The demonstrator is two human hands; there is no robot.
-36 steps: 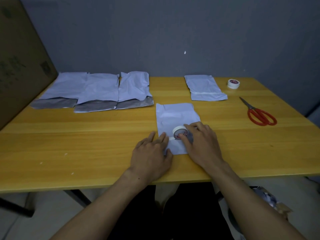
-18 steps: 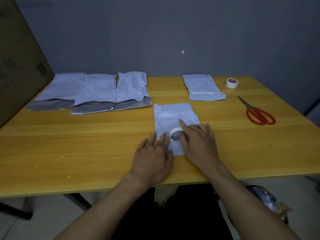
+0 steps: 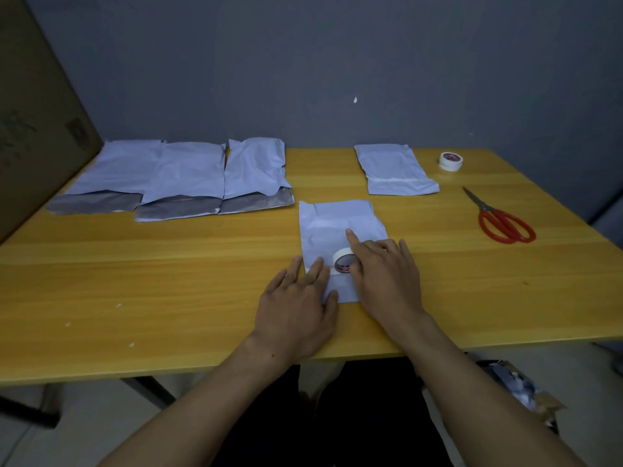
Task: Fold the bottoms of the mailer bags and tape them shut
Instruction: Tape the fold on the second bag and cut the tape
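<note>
Right hand (image 3: 384,278) fingers (image 3: 352,238) straightened forward, five mailer bags (image 3: 337,219), two tape rolls (image 3: 450,161)

Right hand (image 3: 387,281) on tape roll (image 3: 341,261)

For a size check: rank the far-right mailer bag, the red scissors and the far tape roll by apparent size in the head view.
far-right mailer bag
red scissors
far tape roll
Bag and roll sit farther back; the order holds.

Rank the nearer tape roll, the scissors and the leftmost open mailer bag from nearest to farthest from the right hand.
1. Nearer tape roll: touching the right hand, near centre.
2. Scissors: off to the right.
3. Leftmost open mailer bag: far left, at the back.
</note>
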